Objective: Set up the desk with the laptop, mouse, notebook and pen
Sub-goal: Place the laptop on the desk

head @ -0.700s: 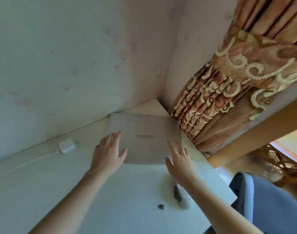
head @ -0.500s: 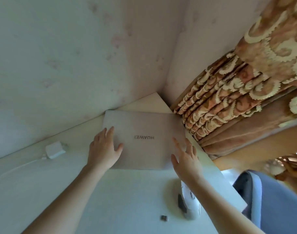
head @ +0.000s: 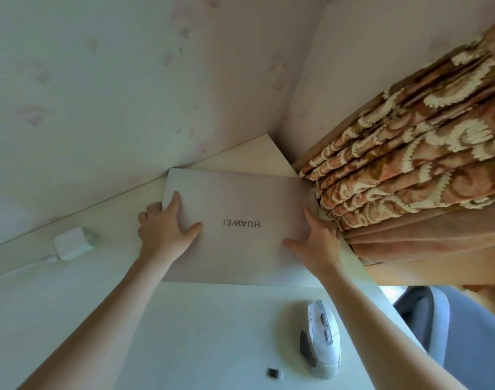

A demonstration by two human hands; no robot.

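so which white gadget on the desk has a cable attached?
The white charger brick left of the laptop; the white mouse shows no cable.

One head-worn wide-angle view looks down, close over the desk (head: 71,319), toward the wall corner (head: 280,119) at 12 o'clock.

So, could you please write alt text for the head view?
Two hands, left and right, hold a closed laptop by its side edges on a pale desk. A white mouse lies nearer, a white charger to the left.
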